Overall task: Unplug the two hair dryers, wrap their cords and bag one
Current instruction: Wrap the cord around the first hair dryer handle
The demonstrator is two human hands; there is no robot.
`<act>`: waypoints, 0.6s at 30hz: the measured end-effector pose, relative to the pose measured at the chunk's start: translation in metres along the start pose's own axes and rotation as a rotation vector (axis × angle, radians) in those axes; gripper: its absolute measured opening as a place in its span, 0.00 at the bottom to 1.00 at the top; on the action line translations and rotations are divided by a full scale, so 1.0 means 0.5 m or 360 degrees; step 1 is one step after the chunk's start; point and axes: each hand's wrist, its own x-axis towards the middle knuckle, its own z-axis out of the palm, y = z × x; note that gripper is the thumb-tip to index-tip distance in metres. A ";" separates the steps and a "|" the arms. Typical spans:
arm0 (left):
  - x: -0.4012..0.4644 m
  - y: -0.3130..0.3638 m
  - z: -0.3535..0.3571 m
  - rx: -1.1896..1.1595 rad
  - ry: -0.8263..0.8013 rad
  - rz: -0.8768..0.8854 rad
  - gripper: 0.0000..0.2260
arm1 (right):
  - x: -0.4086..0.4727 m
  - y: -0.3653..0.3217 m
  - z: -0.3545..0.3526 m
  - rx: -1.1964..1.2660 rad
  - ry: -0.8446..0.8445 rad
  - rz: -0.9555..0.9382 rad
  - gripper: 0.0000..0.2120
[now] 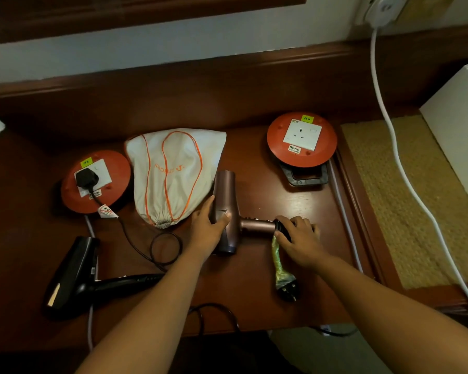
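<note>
Left hand (210, 225) curls over the barrel of the pink dryer (227, 211) at frame centre, thumb on one side and fingers on the other, gripping it. Right hand (297, 236) closes round the dark coil of cord (283, 228) wound at the handle's end, with the plug (288, 290) in its greenish wrapping trailing toward the lower edge. That dryer lies flat, its barrel running up and down the frame and its handle pointing right, so each hand sits at one end of the T. The bag (173, 174), white with orange drawstrings, lies just left of the barrel, its gathered mouth toward the viewer; the left hand is plainly the nearer one to it. My reading is that this cord is nearly wrapped and the bag comes next, which would need the mouth loosened. The black dryer (73, 276) rests at lower left, handle pointing right, its cord (162, 247) looping loose up to a black plug (85, 178) seated in the left reel (95, 182). The right reel (301, 140), upper right, has an empty socket. All of it sits on a dark wooden desk (303, 206) against a pale wall; a woven mat (405, 201), a white box (459, 130) and a white cable (389, 130) fill the right side.
</note>
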 end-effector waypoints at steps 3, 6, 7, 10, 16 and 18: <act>-0.002 -0.006 0.002 0.0075 0.0042 0.0013 0.31 | -0.003 0.002 0.003 -0.0025 0.0006 -0.0010 0.22; -0.002 -0.007 0.004 0.0087 0.0028 0.0015 0.32 | -0.007 0.001 0.004 -0.0031 0.0005 -0.0020 0.22; -0.004 -0.006 0.004 0.0089 0.0016 0.0007 0.33 | -0.009 0.001 0.004 -0.0027 0.0007 -0.0020 0.22; -0.008 -0.007 0.006 0.0093 0.0001 0.0011 0.34 | -0.010 0.000 0.003 -0.0002 0.0049 -0.0018 0.22; -0.032 -0.008 0.007 0.0109 0.0000 0.0068 0.35 | -0.016 -0.003 -0.001 0.0005 0.0038 -0.0026 0.21; -0.043 -0.004 0.006 0.0160 0.0005 0.0079 0.34 | -0.021 -0.005 -0.003 -0.0011 0.0050 -0.0031 0.21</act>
